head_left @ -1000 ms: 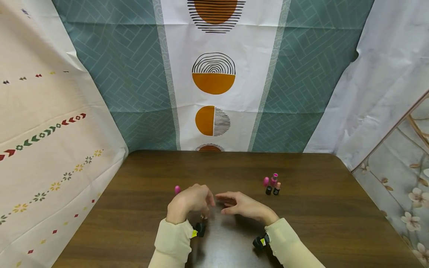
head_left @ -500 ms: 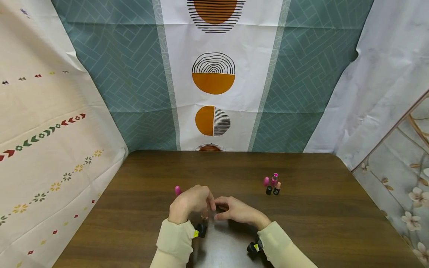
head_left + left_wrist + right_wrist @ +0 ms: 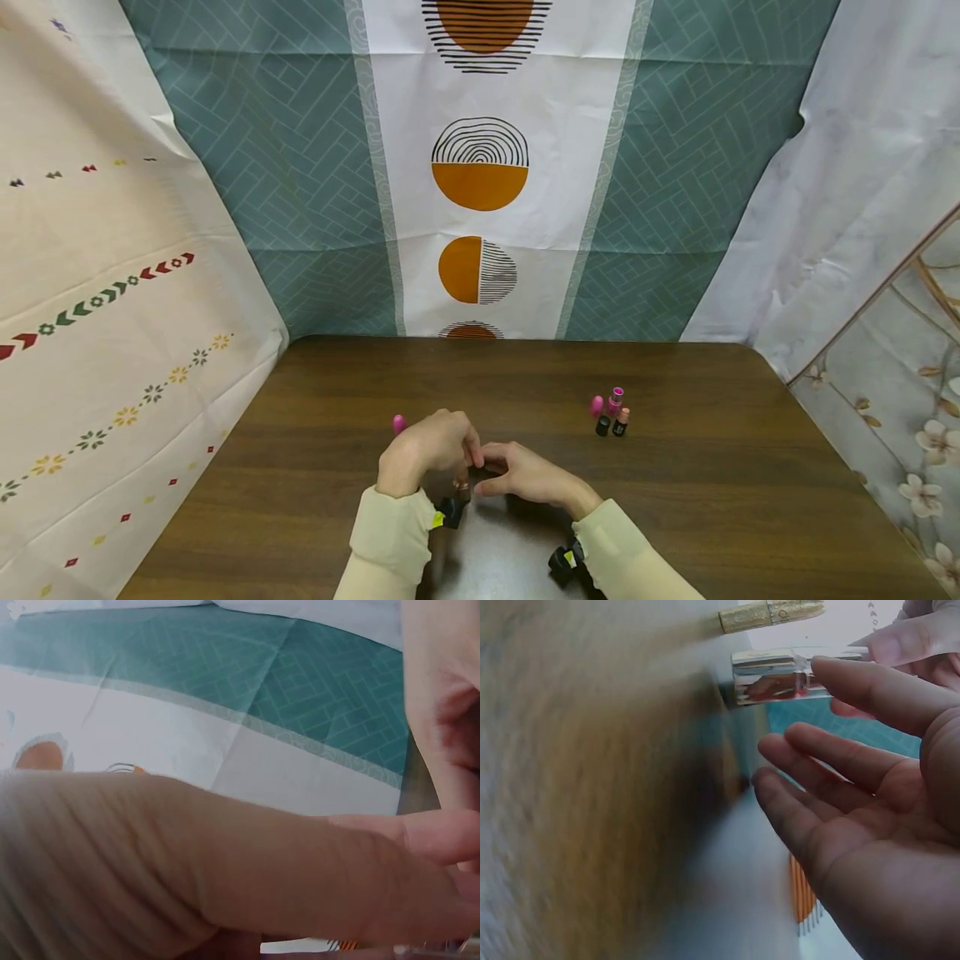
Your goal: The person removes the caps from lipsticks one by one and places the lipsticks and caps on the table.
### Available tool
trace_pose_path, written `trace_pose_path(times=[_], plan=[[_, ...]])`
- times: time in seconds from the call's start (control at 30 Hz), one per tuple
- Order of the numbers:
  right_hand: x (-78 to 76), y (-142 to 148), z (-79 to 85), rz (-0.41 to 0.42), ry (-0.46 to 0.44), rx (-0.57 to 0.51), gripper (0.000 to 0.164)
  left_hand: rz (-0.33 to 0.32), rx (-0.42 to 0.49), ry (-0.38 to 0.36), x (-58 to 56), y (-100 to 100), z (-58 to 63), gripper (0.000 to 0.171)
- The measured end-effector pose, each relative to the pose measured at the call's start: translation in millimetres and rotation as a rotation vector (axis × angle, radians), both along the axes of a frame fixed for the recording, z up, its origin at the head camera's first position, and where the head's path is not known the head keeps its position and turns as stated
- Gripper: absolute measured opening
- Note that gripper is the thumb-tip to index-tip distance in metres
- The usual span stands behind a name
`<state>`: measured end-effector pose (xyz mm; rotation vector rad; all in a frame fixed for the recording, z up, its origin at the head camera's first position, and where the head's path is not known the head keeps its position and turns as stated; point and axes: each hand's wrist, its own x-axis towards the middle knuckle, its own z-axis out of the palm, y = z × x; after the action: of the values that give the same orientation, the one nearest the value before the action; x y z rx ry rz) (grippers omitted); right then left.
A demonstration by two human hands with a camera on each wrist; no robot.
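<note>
My left hand (image 3: 426,450) bends down over the table at centre left. In the right wrist view its thumb and finger pinch the upper end of a shiny silver lipstick tube (image 3: 769,676) with reddish reflections. My right hand (image 3: 528,475) reaches in from the right, its fingertips close to the left hand's. The right thumb lies against or just in front of the tube, while the other fingers (image 3: 832,754) are extended and apart from it. Beside the tube stands a gold tube (image 3: 772,615), partly cut off. The left wrist view shows mostly the left hand; the tube is hidden there.
A pink cap (image 3: 399,424) shows behind my left hand. Farther right stand another pink cap (image 3: 597,407), an uncapped pink lipstick (image 3: 615,402), a black cap (image 3: 603,426) and a black lipstick (image 3: 620,422) with a peach tip. Cloth hangs behind the brown table (image 3: 712,467).
My right hand has moved left and slightly nearer to me, closing the gap to the left hand. The left hand has barely shifted. The lipsticks at the right have stayed put.
</note>
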<state>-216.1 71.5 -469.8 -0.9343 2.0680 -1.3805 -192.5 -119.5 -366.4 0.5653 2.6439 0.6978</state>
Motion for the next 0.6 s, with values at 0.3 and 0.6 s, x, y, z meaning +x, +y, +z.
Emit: trace_pose_path(times=[0.3,0.6], plan=[[4.5,-7.0,-4.6,-0.018,-0.187,-0.109,0.022,-0.001,0.047,-0.015,2.6,-0.7,7.1,0.023],[5.3,-9.6,-6.8,-0.006,-0.24,-0.182,0.024,-0.009,0.095,0.024,1.0,-4.4,10.6,0.022]])
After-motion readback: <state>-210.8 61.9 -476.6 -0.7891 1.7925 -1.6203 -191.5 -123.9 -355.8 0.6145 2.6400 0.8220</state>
